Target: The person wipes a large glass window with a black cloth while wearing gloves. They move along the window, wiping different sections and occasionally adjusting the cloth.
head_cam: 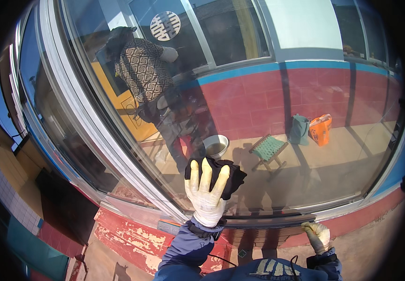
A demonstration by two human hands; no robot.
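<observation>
My left hand (206, 193), in a white work glove with yellowish fingertips, presses a black cloth (236, 179) flat against a large window pane (258, 189). Its fingers are spread over the cloth. My right hand (317, 236), gloved too, is lower right at the window's bottom edge, its fingers curled by the end of a dark ledge or bar (269, 222); whether it grips this cannot be told. Through the glass, a person (146, 73) in a patterned top stands with a raised gloved hand at an inner window. A white basin (216, 145) of murky water is near that person.
Behind the glass are a folding stool (268, 149) with green webbing, a green bag (298, 130) and an orange bag (320, 130). A white window frame (93, 130) runs along the left. Below it lies a red step (132, 239) with peeling paint, with a grey object (168, 227) at its edge.
</observation>
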